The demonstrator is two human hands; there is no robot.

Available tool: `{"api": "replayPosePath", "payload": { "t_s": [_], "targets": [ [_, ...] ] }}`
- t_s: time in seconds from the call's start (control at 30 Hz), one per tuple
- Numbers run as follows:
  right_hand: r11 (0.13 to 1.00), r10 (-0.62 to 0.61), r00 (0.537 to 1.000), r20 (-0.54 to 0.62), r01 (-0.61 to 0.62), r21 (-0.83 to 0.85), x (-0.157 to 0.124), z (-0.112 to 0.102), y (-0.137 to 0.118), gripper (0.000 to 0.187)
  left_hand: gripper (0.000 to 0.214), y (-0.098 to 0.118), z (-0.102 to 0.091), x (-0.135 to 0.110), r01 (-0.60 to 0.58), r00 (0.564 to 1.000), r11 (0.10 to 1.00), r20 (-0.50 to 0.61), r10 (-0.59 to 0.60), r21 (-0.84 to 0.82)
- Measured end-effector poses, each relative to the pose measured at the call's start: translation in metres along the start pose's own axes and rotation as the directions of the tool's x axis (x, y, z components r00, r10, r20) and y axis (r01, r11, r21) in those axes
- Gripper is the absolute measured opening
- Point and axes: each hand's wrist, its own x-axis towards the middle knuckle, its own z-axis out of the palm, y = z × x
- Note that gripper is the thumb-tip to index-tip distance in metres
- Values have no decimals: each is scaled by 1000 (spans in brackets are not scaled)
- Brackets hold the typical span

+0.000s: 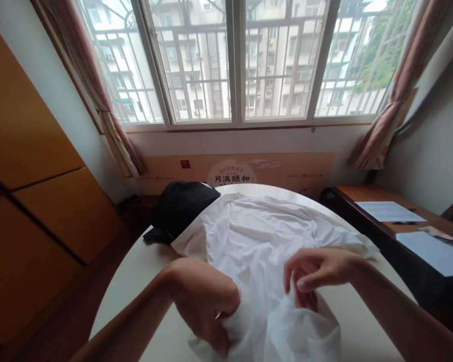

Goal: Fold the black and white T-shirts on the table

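Observation:
A thin white garment (264,226), looking like a shirt, lies wrinkled across the round white table (124,291), its near part bunched toward me. My left hand (207,301) is closed over its near left part, fingers curled down into the fabric and partly hidden. At the near right, my right hand (313,274) has bent fingers closed on a raised fold of the same cloth. A black bundled cloth item (183,206) sits at the table's far left, touching the garment's edge.
To the right, a brown wooden desk (366,193) carries white sheets of paper (434,251) and a pen. A printed board (309,168) leans under the barred window. Wooden cabinet doors (33,201) stand on the left. Curtains (392,115) hang at both sides.

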Motion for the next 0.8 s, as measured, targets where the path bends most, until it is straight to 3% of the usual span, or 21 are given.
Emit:
{"api": "replayPosePath", "payload": {
  "t_s": [0.03, 0.1, 0.13, 0.2, 0.23, 0.27, 0.3, 0.33, 0.37, 0.4, 0.43, 0.47, 0.5, 0.53, 0.6, 0.67, 0.8],
  "targets": [
    [1000, -14, 999, -46, 14, 2, 6, -1, 1, 47, 50, 1, 4, 5, 30, 999, 997, -30, -28, 69],
    [994, -104, 950, -295, 104, -15, 14, -7, 5, 48, 51, 2, 7, 10, 75, 996, 988, -48, -69, 132],
    [988, -153, 883, -443, 153, -35, 17, -12, 7, 48, 49, 2, 6, 11, 88, 996, 990, -25, -86, 111],
    [970, -230, 696, -681, 217, -106, 17, -26, 14, 48, 39, 0, 0, 9, 99, 995, 995, 35, -98, -20],
    [962, -265, 590, -762, 219, -164, 15, -35, 18, 48, 35, -3, -5, 7, 98, 995, 991, 27, -96, -89],
    [954, -297, 490, -820, 190, -232, 13, -45, 24, 46, 35, -8, -11, 4, 99, 993, 987, -48, -106, -127],
    [945, -326, 404, -855, 130, -300, 11, -56, 31, 43, 36, -15, -17, 1, 117, 970, 986, -198, -140, -122],
    [932, -353, 341, -871, 50, -358, 10, -66, 39, 40, 37, -25, -23, -2, 182, 895, 980, -401, -197, -76],
    [917, -368, 308, -878, -38, -397, 9, -76, 47, 37, 35, -37, -28, -5, 317, 750, 948, -607, -264, -20],
    [896, -372, 304, -877, -127, -425, 9, -85, 57, 35, 31, -50, -32, -8, 499, 560, 867, -765, -319, 4],
    [868, -369, 323, -872, -215, -447, 10, -93, 66, 33, 27, -64, -35, -11, 667, 385, 745, -848, -364, -16],
    [833, -361, 353, -863, -293, -469, 11, -99, 75, 34, 24, -78, -37, -14, 784, 269, 618, -869, -416, -54],
    [795, -350, 387, -853, -359, -489, 13, -103, 82, 37, 23, -91, -38, -18, 851, 216, 519, -849, -482, -79],
    [758, -335, 419, -844, -413, -506, 15, -107, 89, 42, 21, -102, -39, -21, 879, 209, 468, -810, -548, -90],
    [701, -302, 477, -825, -475, -531, 18, -111, 98, 54, 23, -116, -41, -26, 860, 252, 498, -752, -609, -115],
    [664, -270, 524, -808, -506, -550, 20, -112, 104, 64, 26, -118, -47, -32, 814, 230, 556, -784, -577, -170],
    [599, -226, 579, -784, -551, -580, 22, -115, 109, 68, 27, -107, -79, -49, 794, 38, 550, -883, -468, -258]
  ]
}}
